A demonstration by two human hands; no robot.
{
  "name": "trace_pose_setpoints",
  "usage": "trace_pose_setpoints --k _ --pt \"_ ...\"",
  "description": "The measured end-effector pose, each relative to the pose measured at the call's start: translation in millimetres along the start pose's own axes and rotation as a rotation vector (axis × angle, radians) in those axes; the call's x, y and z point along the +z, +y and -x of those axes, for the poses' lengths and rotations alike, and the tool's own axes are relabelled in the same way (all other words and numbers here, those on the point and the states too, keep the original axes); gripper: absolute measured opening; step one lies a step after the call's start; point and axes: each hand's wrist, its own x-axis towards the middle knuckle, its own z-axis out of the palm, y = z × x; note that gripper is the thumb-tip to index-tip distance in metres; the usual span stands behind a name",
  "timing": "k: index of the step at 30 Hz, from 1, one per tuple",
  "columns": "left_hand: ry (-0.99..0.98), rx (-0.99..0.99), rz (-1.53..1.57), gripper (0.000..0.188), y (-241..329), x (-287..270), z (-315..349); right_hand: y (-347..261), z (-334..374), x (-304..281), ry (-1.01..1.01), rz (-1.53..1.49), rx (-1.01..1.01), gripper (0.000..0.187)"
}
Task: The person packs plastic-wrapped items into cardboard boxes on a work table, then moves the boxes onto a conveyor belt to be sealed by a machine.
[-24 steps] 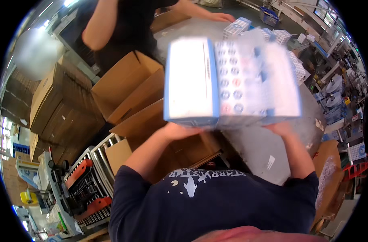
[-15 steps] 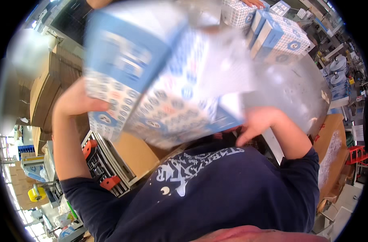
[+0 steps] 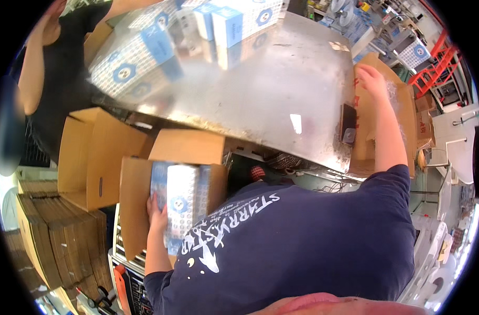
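Observation:
Blue-and-white patterned boxes (image 3: pixel 181 202) stand close together inside an open brown carton (image 3: pixel 134 210) at the lower left. My left hand (image 3: pixel 156 214) reaches into that carton, its fingers stretched out along the side of the boxes. Far off to the right, my right hand (image 3: pixel 373 81) is over the edge of another open carton (image 3: pixel 362 115), with clear plastic wrap (image 3: pixel 394 100) in it. Its fingers are apart and slightly bent, and I see nothing in them.
A metal table (image 3: pixel 260 94) carries several more patterned boxes (image 3: pixel 239 23) at its far left. A co-worker in a dark shirt (image 3: pixel 71 68) stands beside them. Another open carton (image 3: pixel 97 157) and a stack of flattened cardboard (image 3: pixel 66 241) lie to the left. A dark flat object (image 3: pixel 348 123) sits at the table's right edge.
The patterned boxes I held in both hands are now in the carton at the lower left. My right hand has let go and swung out to the right. The view has turned.

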Motion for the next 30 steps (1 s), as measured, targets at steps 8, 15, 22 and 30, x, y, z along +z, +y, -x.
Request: trace_pose_setpoints --k 8,15,22,30 --pt "-0.158 -0.046 -0.388 0.125 88.8 51.0 19.5 257.9 9.2 -91.5 0.197 0.414 0.782 0.051" --pt "-0.334 -0.239 -0.388 0.096 120.4 67.2 -63.7 403.5 -20.8 -39.8 0.164 0.186 0.504 0.052" --pt "-0.677 -0.213 -0.131 0.067 163.5 59.4 -95.1 383.9 -20.1 -49.7 0.207 0.151 0.536 0.048" --pt "-0.679 -0.085 -0.038 0.037 190.4 67.9 -88.5 287.3 -0.9 -126.5 0.075 -0.272 0.682 0.01"
